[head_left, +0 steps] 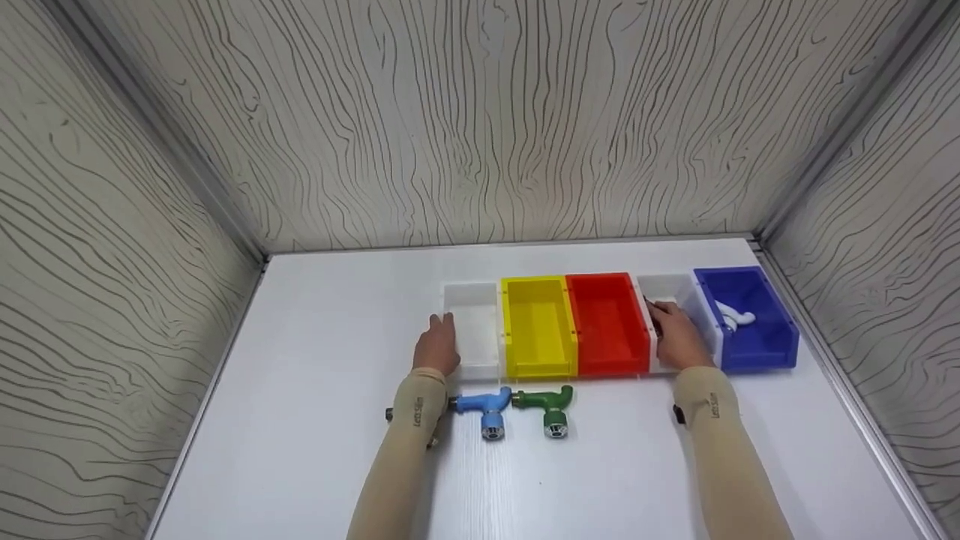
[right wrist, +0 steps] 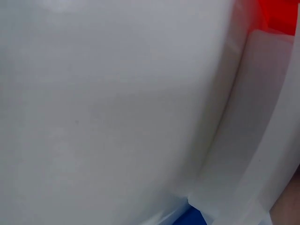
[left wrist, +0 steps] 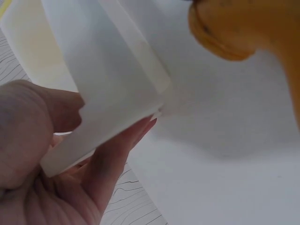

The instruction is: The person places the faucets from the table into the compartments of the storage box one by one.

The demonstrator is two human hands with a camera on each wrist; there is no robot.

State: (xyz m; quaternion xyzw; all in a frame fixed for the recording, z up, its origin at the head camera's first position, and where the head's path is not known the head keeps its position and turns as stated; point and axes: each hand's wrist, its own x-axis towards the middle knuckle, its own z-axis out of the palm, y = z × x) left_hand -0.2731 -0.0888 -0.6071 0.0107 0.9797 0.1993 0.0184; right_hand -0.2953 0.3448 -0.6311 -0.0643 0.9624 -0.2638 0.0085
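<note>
My left hand (head_left: 437, 346) grips the side wall of the leftmost white bin (head_left: 471, 330). In the left wrist view its thumb (left wrist: 63, 110) lies inside the wall and the fingers pass outside. An orange tap (left wrist: 229, 33) shows beside that bin; in the head view the left forearm mostly hides it. My right hand (head_left: 680, 337) reaches into the other white bin (head_left: 667, 285), between red and blue. Something dark shows by its fingers; whether it is a thing held or shadow is unclear. The right wrist view shows mainly the bin's floor (right wrist: 117, 117), with the fingers hidden.
A yellow bin (head_left: 536, 326) and a red bin (head_left: 607, 322) stand between the white ones. A white tap (head_left: 737, 316) lies in the blue bin (head_left: 765, 352). In front lie a blue tap (head_left: 487, 403) and a green tap (head_left: 550, 401). Patterned walls (head_left: 487, 127) enclose the table.
</note>
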